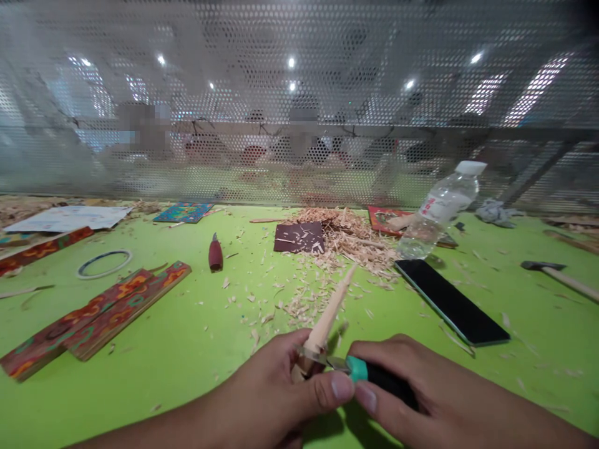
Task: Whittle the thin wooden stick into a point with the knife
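Note:
In the head view, my left hand (285, 386) is closed around the thick end of a tapered piece of pale wood (330, 308), whose thin tip points up and away. My right hand (402, 393) grips a carving knife (358, 368) with a black and teal handle. Its metal blade lies across the wood just above my left fingers. My left thumb rests close to the handle's teal collar. Wood shavings (299, 302) lie scattered beyond the tip, beside a dark brown square sheet (299, 237).
A phone (453, 302) and a leaning plastic bottle (440, 209) are on the right, with a hammer-like tool (561, 274) farther out. Painted wooden strips (126, 312), a tape roll (103, 264) and a red-handled knife (215, 254) lie left. A perforated metal screen (299, 149) borders the green table's back.

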The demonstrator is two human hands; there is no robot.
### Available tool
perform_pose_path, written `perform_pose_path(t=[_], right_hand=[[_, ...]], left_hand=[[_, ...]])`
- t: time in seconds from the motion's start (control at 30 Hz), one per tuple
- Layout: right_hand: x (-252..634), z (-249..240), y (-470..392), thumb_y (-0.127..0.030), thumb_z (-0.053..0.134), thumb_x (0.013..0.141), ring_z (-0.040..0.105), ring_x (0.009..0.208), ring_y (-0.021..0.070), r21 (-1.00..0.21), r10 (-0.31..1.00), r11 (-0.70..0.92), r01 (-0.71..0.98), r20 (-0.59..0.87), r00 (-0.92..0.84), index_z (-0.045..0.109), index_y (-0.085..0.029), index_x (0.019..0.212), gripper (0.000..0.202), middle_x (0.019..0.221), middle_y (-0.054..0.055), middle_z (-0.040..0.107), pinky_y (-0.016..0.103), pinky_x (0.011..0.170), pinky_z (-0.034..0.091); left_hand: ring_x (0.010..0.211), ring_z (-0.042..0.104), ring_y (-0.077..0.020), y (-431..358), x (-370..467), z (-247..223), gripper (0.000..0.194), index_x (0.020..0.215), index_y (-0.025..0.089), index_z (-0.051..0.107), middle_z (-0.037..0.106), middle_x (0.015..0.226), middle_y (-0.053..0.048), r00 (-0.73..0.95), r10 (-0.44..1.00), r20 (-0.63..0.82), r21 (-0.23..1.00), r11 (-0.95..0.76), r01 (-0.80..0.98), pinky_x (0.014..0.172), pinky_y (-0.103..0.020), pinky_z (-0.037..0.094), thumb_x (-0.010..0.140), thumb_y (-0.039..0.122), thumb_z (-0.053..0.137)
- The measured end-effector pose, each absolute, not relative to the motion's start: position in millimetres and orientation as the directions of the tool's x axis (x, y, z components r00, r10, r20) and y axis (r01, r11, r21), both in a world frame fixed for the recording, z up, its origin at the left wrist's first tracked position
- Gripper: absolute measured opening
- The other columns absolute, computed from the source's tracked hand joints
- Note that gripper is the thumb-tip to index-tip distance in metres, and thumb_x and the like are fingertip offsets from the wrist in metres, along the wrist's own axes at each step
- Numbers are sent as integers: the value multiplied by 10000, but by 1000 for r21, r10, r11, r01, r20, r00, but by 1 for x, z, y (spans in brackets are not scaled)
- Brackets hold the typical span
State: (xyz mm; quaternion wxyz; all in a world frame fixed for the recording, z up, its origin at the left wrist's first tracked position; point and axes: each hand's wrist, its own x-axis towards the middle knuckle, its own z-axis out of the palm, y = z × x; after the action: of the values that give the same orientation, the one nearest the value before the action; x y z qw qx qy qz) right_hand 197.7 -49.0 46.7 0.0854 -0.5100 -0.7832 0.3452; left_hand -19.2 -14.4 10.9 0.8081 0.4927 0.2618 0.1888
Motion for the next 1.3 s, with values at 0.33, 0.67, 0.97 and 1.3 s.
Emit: perform_pose_path(t=[0.33,0.67,0.97,1.3], right_hand=[[196,35,-54,-437,412,1066,729,984,282,-645,854,254,721,-200,-480,688,-217,1141,360,1098,105,786,371,859,526],[190,29,-54,-397,426,1052,765,929,337,-502,845,237,832,-316,-432,666,-184,1105,325,1072,176,797,397,778,551],[188,23,-58,-362,457,1055,775,856,361,-391,871,255,884,-304,-385,654,-152,1144,302,983,180,804,403,716,543],[192,42,-62,-407,447,1067,759,921,261,-718,850,227,658,-185,-494,698,-216,1233,356,1062,102,822,317,832,567]], left_hand=[[618,443,-97,-18,-10,16,371,839,156,706,461,604,75,737,669,-93,915,350,-202,663,-188,430,821,489,866],[657,312,-108,-23,-10,9,380,760,171,593,433,691,68,688,713,-136,939,314,-140,613,-191,337,839,436,854],[451,225,-73,-27,-10,8,547,669,206,519,324,482,121,677,691,-254,946,323,24,423,-213,176,832,670,757],[471,270,-53,-27,-8,13,472,777,175,600,393,555,110,709,679,-193,927,363,-95,457,-189,240,814,586,830]])
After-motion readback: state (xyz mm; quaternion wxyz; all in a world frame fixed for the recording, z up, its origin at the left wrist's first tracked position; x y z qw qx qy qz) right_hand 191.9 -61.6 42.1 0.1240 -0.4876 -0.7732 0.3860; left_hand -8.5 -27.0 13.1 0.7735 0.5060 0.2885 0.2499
